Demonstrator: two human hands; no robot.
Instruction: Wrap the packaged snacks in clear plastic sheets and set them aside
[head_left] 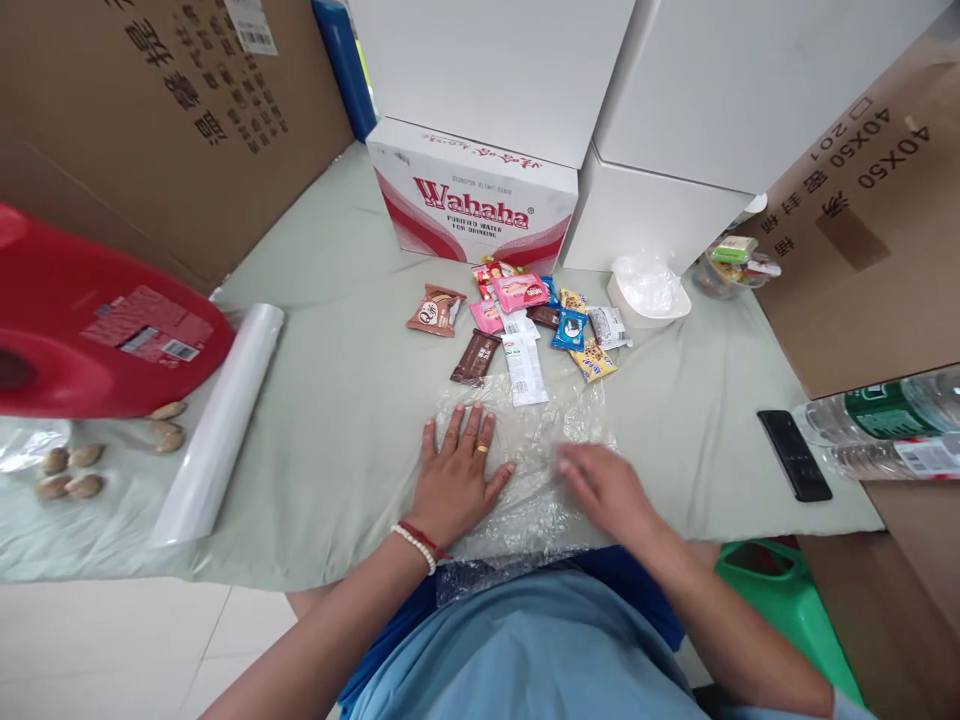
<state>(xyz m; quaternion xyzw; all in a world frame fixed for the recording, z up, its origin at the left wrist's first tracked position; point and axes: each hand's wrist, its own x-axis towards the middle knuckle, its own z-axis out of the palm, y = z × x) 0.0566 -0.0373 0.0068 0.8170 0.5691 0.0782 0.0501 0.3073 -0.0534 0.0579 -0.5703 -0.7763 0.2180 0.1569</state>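
Observation:
My left hand (pixel 454 482) lies flat with fingers spread on a crinkled clear plastic sheet (pixel 534 435), which drapes over the table's front edge toward my lap. On the sheet's right side is my right hand (pixel 609 490), its fingers bent and blurred by motion, so their grip is unclear. Just beyond the sheet sits a loose pile of wrapped snacks: a dark brown bar (pixel 475 357), a white packet (pixel 526 368), a pink packet (pixel 520 292), a blue packet (pixel 570 329) and a yellow packet (pixel 593 361). A brown-orange packet (pixel 436 310) lies slightly apart on the left.
Behind the snacks stand a Wahaha carton (pixel 472 200) and a white bowl (pixel 649 312) holding clear plastic. To the left are a roll of plastic film (pixel 221 430), a red jug (pixel 105 320) and several walnut-like nuts (pixel 84 486). A phone (pixel 795 455) and bottles (pixel 892 408) lie right.

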